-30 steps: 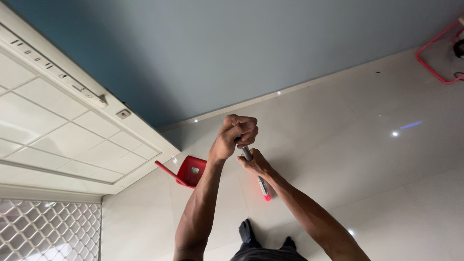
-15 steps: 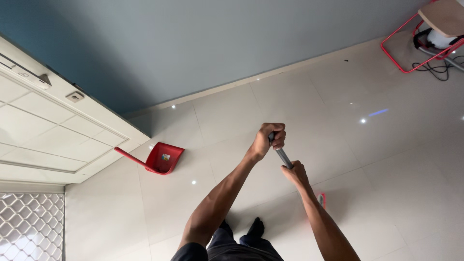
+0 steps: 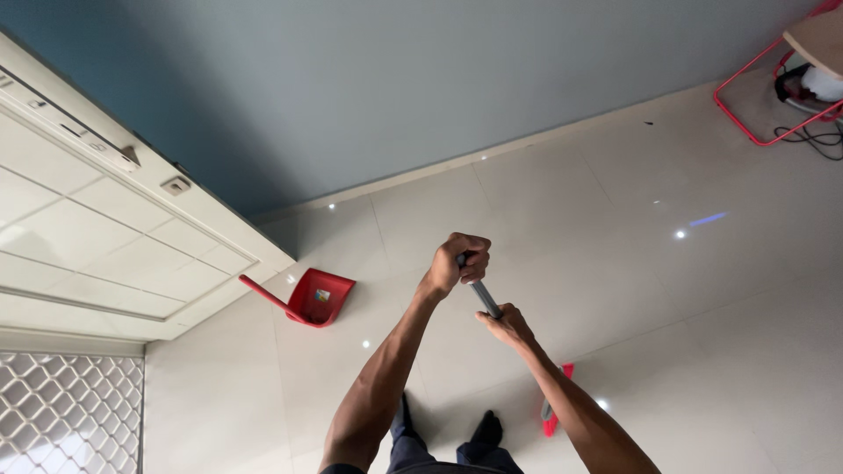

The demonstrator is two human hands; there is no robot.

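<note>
Two hands on one broom handle, floor below.
Left hand (image 3: 457,262) is fisted over the top of the grey handle (image 3: 486,299); right hand (image 3: 505,325) is wrapped just under it, with the red head (image 3: 553,412) on the tiles by the feet. Likely light, stiff and smooth, best held at top and mid-shaft. Since earlier the dustpan (image 3: 318,298) sits further left of the hands.

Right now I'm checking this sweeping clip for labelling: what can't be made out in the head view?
- Broom head: mostly hidden behind the right forearm; only a red bit shows.
- Broom handle: its top is covered by the left hand, its middle by the right hand.
- Red chair: cut off by the top right edge.
- Dustpan: its contents are too small to tell.
- Feet: dark, partly hidden by the arms.
</note>
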